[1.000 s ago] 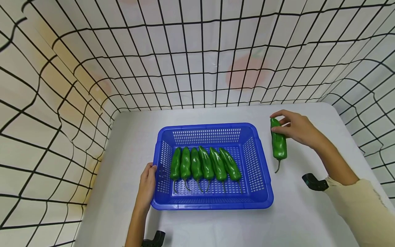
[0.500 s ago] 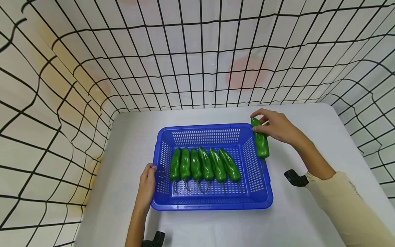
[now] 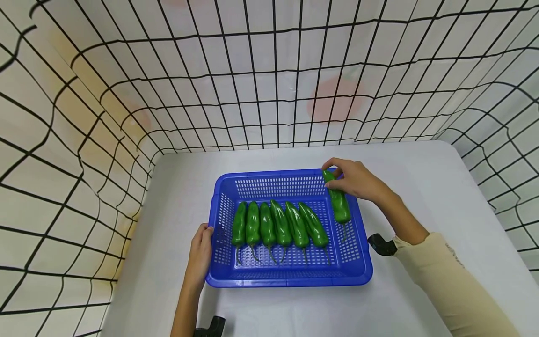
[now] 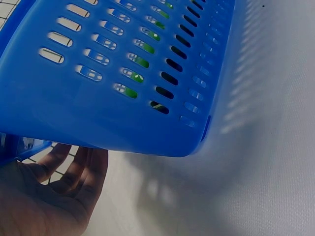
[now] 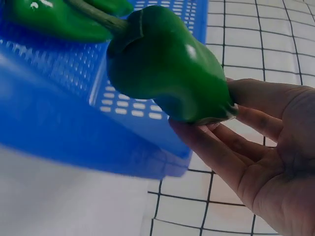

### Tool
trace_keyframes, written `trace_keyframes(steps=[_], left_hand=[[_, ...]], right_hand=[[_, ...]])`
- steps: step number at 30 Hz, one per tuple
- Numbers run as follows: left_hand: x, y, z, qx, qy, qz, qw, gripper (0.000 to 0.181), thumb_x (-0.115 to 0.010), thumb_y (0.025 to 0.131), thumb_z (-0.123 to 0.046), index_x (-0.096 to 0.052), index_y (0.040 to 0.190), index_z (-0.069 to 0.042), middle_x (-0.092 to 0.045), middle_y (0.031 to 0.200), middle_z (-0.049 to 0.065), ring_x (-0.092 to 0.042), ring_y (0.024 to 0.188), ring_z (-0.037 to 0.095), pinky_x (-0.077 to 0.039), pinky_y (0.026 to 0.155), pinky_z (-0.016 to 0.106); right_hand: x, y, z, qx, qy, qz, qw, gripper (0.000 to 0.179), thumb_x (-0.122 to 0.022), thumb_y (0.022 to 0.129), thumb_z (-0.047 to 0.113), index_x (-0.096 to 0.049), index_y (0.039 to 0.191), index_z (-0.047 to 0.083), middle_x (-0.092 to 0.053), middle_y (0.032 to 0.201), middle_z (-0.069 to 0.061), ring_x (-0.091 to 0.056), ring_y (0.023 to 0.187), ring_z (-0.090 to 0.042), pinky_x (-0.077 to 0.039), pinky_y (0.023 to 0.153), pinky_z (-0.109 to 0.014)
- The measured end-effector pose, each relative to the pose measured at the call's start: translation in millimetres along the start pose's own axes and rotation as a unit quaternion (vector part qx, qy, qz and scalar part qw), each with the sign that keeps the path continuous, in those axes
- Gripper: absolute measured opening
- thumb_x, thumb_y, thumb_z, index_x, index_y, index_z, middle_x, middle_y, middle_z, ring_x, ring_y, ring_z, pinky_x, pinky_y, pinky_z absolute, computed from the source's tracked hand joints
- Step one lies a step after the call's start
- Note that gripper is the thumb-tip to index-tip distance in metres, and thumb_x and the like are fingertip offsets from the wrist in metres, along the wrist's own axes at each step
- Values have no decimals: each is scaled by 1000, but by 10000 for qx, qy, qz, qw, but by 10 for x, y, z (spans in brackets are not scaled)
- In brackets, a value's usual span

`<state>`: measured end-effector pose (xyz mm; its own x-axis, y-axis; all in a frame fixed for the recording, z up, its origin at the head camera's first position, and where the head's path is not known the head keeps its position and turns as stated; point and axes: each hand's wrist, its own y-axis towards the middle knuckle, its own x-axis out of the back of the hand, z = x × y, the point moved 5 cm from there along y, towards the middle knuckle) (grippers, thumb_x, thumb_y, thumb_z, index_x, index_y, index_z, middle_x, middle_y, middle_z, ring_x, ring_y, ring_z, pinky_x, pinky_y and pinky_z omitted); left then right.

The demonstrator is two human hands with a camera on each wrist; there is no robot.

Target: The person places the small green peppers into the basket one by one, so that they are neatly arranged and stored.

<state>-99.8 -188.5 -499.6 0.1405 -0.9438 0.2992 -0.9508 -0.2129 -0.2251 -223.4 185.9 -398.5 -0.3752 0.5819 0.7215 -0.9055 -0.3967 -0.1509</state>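
Note:
A long green pepper hangs over the right end of the blue plastic basket, its stem toward the near side. My right hand pinches it by the tip between thumb and fingers; the right wrist view shows this pepper large, above the basket rim. Several more green peppers lie side by side in the basket, stems toward me. At the basket's left wall, my left hand grips the rim. In the left wrist view, fingers of that hand curl under the rim, partly hidden by it.
The basket stands on a white table. Black wire grid panels rise behind and on both sides. A black wrist device sits at the right sleeve, and another by the left wrist.
My right hand has carried the green pepper leftward, from beside the basket across its right rim to over the inside. The left hand and basket have stayed put.

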Motion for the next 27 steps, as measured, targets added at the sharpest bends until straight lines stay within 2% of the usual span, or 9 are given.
trace_keyframes(steps=[9,18,27], left_hand=[[-1,-2,-5,-22,-35,16,10000,38,-31,107,-31,-53,119,-3,-57,106,21,-60,84,30,-51,69,35],[-9,-13,-10,-37,-18,39,10000,39,-30,107,-32,-52,121,-2,-57,108,22,-59,86,30,-52,71,35],[-6,-19,-15,-50,23,26,10000,39,-30,107,-31,-52,121,-2,-57,110,22,-60,87,31,-53,71,35]], right_hand=[[-242,78,-5,-33,-34,459,9989,39,-69,90,6,-58,126,-3,-65,96,-19,-64,75,-23,-55,66,-35],[-456,133,-48,-93,-152,625,9979,37,-70,87,1,-60,122,-5,-66,97,-21,-65,72,-22,-54,60,-32],[-653,168,-105,-511,-423,799,9946,40,-69,82,-1,-59,121,-5,-63,96,-18,-61,71,-23,-53,57,-30]])
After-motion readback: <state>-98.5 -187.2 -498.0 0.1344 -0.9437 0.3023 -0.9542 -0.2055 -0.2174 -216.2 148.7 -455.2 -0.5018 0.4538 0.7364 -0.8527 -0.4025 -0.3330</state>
